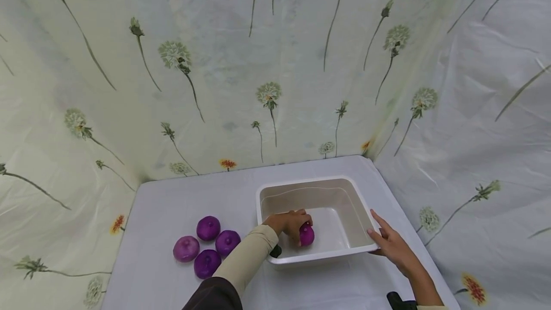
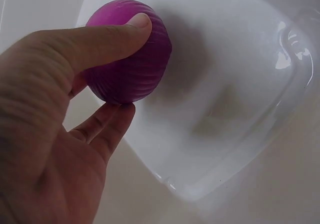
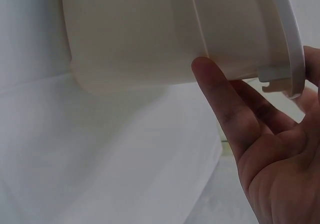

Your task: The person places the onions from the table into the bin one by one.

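Observation:
My left hand (image 1: 292, 223) holds a round, ribbed purple onion (image 1: 307, 235) inside a white plastic basin (image 1: 357, 209). In the left wrist view the thumb lies across the onion (image 2: 125, 79) and the other fingers are under and behind it, with the basin's floor (image 2: 235, 134) beyond. At the basin's right front corner, my right hand (image 1: 393, 248) grips the rim. Its fingers reach below the rim against the outer wall (image 3: 145, 39), as the right wrist view shows. That side of the basin appears raised off the table.
Several more purple onions lie grouped on the white-covered table (image 1: 155, 219), left of the basin; one onion (image 1: 186, 249) is paler. A flower-printed curtain (image 1: 224, 61) surrounds the table at the back and sides.

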Motion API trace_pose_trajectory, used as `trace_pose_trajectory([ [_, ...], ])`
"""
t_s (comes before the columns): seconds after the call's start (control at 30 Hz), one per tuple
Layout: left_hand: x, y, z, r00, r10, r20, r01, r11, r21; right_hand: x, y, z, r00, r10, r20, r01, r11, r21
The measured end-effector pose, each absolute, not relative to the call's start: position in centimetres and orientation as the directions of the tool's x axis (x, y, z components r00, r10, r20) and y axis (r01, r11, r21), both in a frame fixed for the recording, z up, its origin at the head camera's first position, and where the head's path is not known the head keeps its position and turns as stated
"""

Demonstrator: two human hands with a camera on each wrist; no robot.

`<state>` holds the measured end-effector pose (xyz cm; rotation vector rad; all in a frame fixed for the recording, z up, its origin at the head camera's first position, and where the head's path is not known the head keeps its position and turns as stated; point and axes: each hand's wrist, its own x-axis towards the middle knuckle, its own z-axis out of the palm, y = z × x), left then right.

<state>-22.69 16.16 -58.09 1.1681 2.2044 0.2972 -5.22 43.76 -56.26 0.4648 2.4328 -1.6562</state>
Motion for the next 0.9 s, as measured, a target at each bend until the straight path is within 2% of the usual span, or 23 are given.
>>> trace_pose_trajectory([
  [0.27,-22.54,16.03,-58.21,-0.425,0.796,-0.432,0.695,0.592,0.408,-5.34,43.7,-56.52,-0.933,0.176,-0.313,0.357,0.35,-0.866],
  [0.9,-22.42,16.27,-58.58,-0.423,0.792,-0.441,0.69,0.597,0.41,-5.15,43.85,-56.42,-0.933,0.183,-0.311,0.358,0.363,-0.86],
])
